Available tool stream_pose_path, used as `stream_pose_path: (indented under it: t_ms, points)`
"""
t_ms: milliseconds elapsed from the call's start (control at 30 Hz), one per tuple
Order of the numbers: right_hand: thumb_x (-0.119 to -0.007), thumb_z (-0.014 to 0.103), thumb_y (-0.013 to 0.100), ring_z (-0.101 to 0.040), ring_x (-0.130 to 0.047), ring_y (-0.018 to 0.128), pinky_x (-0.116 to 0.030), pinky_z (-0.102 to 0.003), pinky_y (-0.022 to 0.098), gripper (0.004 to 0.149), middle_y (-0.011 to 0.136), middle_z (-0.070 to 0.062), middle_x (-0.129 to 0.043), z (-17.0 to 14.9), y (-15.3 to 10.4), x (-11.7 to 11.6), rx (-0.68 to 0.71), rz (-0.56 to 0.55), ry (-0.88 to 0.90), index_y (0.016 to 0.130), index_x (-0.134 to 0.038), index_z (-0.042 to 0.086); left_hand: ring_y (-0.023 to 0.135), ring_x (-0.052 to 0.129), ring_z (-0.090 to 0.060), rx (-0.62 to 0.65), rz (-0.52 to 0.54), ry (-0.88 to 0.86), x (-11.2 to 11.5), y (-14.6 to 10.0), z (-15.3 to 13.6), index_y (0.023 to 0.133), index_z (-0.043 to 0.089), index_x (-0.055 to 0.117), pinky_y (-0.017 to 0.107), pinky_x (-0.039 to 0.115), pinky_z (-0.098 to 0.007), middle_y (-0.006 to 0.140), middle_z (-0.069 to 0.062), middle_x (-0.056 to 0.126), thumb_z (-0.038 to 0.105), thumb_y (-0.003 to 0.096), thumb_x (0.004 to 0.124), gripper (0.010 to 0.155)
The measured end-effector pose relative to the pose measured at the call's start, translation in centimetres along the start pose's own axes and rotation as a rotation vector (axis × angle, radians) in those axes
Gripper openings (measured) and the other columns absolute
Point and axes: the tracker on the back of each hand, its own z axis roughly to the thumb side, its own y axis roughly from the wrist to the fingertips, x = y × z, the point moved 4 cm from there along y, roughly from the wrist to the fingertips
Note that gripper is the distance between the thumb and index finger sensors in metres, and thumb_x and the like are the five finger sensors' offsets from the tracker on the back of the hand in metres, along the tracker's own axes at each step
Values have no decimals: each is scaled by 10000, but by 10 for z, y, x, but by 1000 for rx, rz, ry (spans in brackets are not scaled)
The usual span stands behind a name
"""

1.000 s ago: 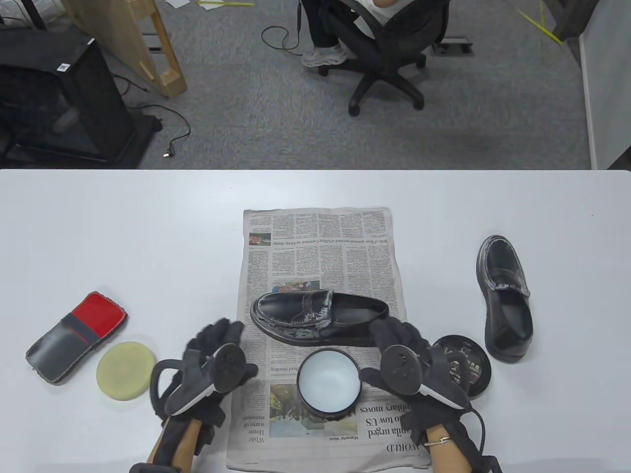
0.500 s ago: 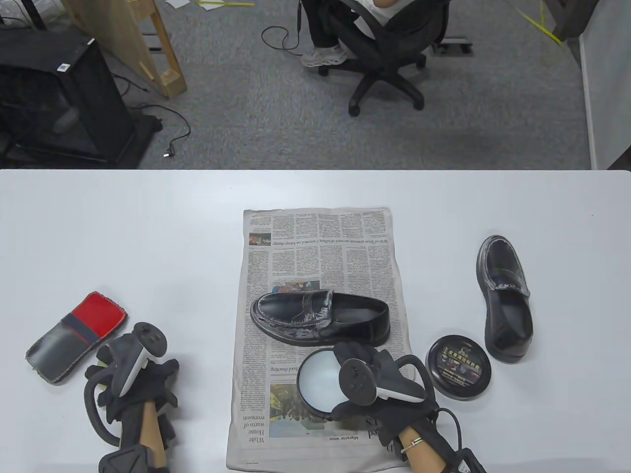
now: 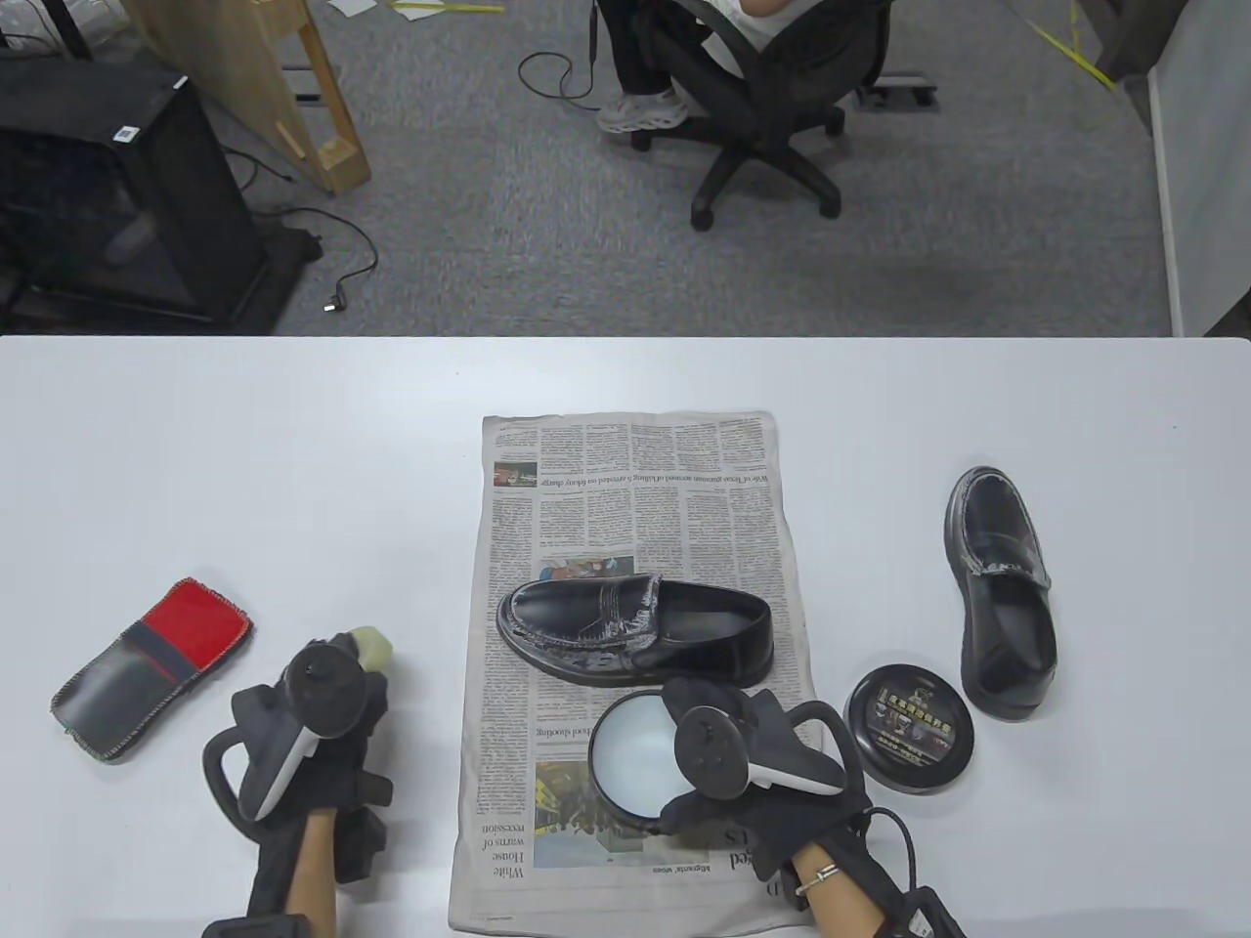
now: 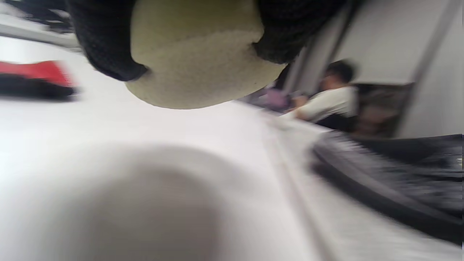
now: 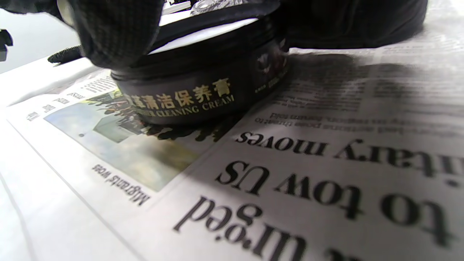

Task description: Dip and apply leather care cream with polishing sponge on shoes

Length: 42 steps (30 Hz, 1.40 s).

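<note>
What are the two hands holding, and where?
Left hand grips the sponge by its edges; right hand holds the cream jar by its rim.

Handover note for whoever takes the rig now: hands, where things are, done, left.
Left hand grips the polishing sponge, lifted off the table left of the newspaper.
Right hand holds the open cream jar steady on the newspaper.
Jar lid lies off, right of the jar. One shoe lies on the newspaper behind the jar, the second shoe on the table at right. Cloth lies far left.
Done: lid off, sponge picked up.
Left: dip the sponge, apply cream to both shoes.
</note>
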Motion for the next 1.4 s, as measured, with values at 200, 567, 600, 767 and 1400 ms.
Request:
stream_pose_path:
  t_ms: [200,567,600,767,1400]
  points:
    - [-762,626,378,-472,-540,1093,-607,-630,729,1097,1217,-198,-423,-8,1,0,9,16,59,1186,-241,98,1074,635,-370,604,-61,36,36,-48,123,1096,204,602,767,720,-493,1193,-104,624,447,564,753,605]
    - [-767,615,379,-458,-579,1082,-638,-600,729,1086,1218,-194,-423,-8,3,0,7,18,56,1184,-248,104,1074,641,-328,804,-56,522,98,-65,203,1083,202,625,775,690,-508,1163,-66,678,442,570,708,572]
    - [-766,616,378,-458,-584,1080,-639,-598,728,1084,1217,-195,-426,-8,3,0,7,18,55,1184,-252,103,1066,659,-325,799,-52,555,100,-66,207,1074,200,636,766,701,-510,1151,-63,698,439,571,700,560]
    - [-767,604,384,-457,-591,1075,-643,-596,726,1078,1212,-204,-431,-8,3,-1,3,16,55,1183,-255,94,1047,691,-276,782,-66,612,116,-63,214,1031,224,677,761,695,-511,1089,-16,749,429,579,672,497]
    - [-774,592,381,-496,-577,1068,-631,-617,721,1071,1206,-236,-443,-8,4,0,6,33,63,1177,-251,103,1025,716,-251,837,-263,383,108,-55,198,1017,234,689,756,663,-491,1061,1,776,418,574,667,481]
